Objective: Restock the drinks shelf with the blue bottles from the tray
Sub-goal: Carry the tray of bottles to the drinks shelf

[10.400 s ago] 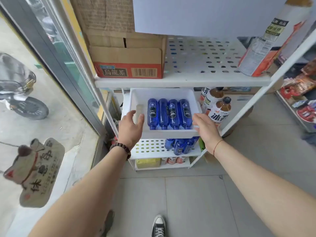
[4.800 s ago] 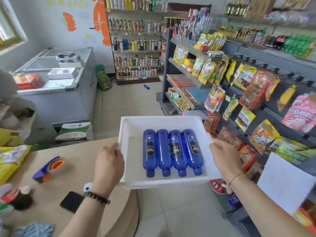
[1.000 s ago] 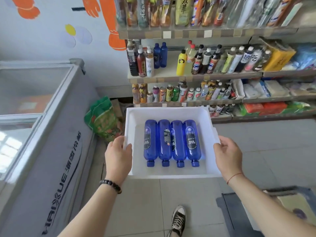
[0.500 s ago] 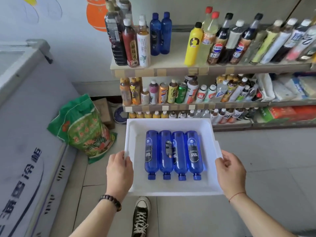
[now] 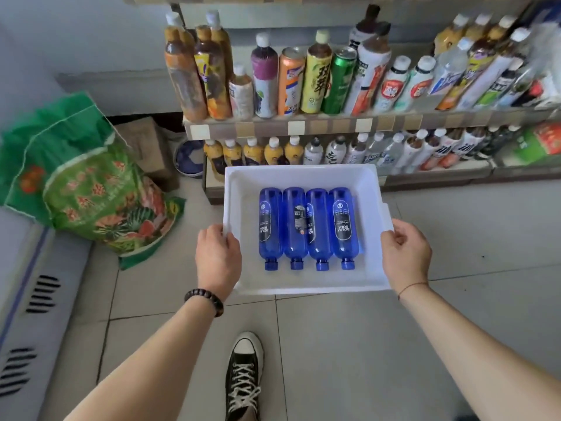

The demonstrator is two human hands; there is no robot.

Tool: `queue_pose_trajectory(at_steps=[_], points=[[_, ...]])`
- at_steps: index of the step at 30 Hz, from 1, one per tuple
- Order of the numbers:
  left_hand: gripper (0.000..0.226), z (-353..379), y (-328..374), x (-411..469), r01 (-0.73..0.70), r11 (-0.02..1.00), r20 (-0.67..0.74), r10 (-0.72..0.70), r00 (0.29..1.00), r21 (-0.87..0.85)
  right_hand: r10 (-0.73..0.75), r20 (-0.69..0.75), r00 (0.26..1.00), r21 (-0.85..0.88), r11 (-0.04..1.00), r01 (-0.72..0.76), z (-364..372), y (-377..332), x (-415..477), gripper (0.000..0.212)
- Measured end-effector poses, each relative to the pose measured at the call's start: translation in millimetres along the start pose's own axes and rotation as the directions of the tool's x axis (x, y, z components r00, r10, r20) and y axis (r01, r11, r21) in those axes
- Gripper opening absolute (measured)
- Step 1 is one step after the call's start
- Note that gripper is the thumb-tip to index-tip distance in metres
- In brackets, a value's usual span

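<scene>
I hold a white tray (image 5: 303,177) out in front of me above the floor. Several blue bottles (image 5: 306,229) lie side by side in it, caps toward me. My left hand (image 5: 217,258) grips the tray's left rim and my right hand (image 5: 405,255) grips its right rim. Just beyond the tray stands the drinks shelf (image 5: 303,127), its two visible levels packed with upright bottles and cans.
A green printed sack (image 5: 91,189) leans on the floor at the left, beside a cardboard box (image 5: 145,153). A white freezer cabinet (image 5: 27,299) runs along the left edge. My black sneaker (image 5: 243,375) stands on the grey tiled floor below the tray.
I have stepped closer to the drinks shelf and the view has tipped down; the upper level with two blue bottles has left the frame. Both hands keep their hold on the tray.
</scene>
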State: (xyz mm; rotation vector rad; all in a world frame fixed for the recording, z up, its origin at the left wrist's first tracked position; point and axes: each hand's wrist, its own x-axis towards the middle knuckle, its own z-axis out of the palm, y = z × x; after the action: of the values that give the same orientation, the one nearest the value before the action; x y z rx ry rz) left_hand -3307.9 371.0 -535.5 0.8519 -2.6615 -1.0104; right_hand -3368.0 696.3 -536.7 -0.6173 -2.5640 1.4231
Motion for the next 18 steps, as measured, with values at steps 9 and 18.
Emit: queue_pose_trajectory(at_steps=[9, 18], points=[[0.017, 114, -90, 43, 0.022, 1.0, 0.076, -0.023, 0.997, 0.016, 0.004, -0.018, 1.0, -0.101, 0.995, -0.006, 103, 99, 35, 0.024], [0.021, 201, -155, 67, 0.093, 0.996, 0.085, -0.093, 0.992, 0.002, 0.004, -0.006, 1.0, -0.23, 0.973, -0.006, 182, 171, 59, 0.032]])
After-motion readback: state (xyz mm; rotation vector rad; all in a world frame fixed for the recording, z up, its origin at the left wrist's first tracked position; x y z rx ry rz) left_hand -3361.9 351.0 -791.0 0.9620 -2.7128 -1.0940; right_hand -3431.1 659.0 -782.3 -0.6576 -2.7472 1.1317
